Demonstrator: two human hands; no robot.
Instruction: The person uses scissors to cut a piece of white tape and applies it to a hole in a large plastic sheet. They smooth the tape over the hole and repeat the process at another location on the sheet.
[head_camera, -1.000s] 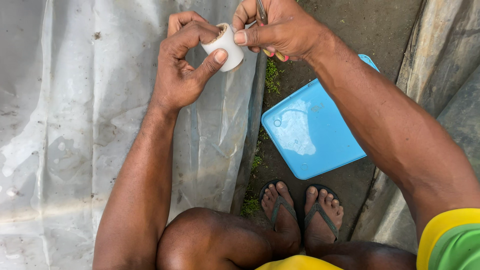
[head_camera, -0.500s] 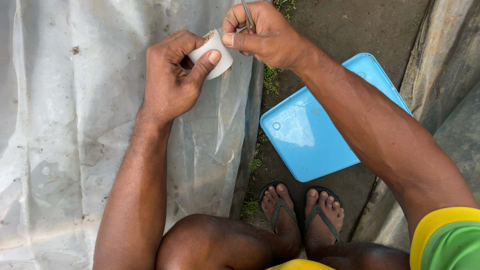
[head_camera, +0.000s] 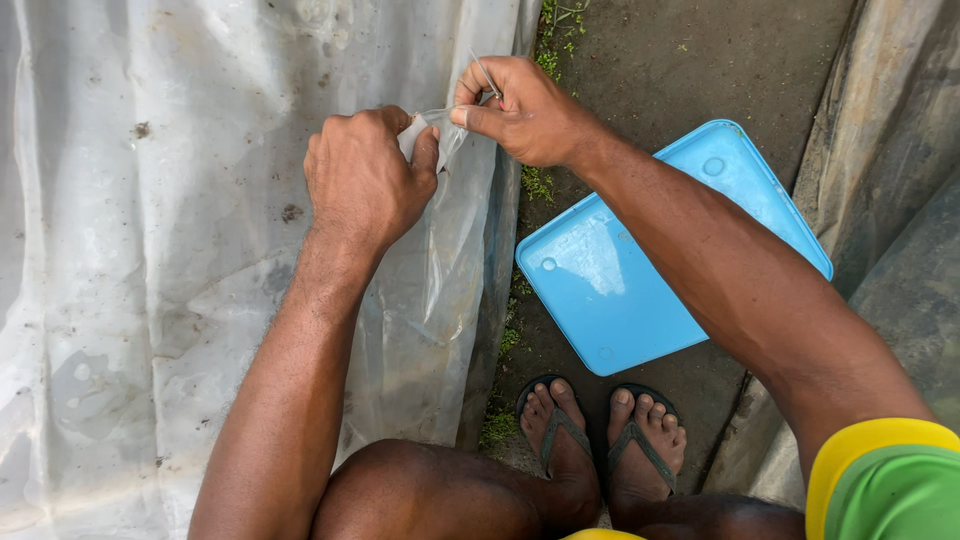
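Small white piece (head_camera: 412, 135), mostly hidden in fist

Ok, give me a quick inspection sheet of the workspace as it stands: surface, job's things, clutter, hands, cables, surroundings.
Surface: dirty translucent plastic sheeting on the left; bare damp ground on the right.
Job's things: small white object almost hidden in the left hand; thin clear film stretched between both hands.
Clutter: blue plastic lid flat on the ground.
Hands: left hand closed around the white object; right hand pinching the film, a thin sliver sticking up from it.
Cables: nothing seen.
Surroundings: patches of moss, person's feet in flip-flops, more sheeting at far right.
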